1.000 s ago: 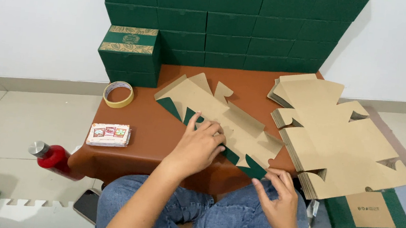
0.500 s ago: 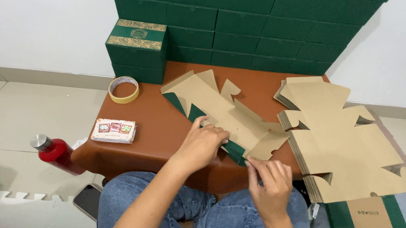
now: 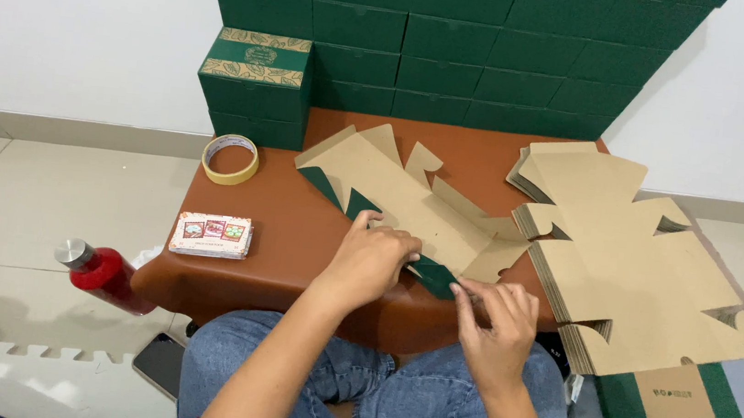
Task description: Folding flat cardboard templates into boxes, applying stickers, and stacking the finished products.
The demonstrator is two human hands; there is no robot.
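Unfolded box blank (image 3: 410,199), kraft-brown inside with dark green flaps showing, is lying flat and diagonal on brown table (image 3: 296,229), near corner overhanging table's front edge.

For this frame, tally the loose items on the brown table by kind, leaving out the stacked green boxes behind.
Flat cardboard blank under both hands: 1
Stack of flat cardboard blanks: 1
Tape roll: 1
Small printed packet: 1
Assembled green box with patterned lid: 1
Total: 5
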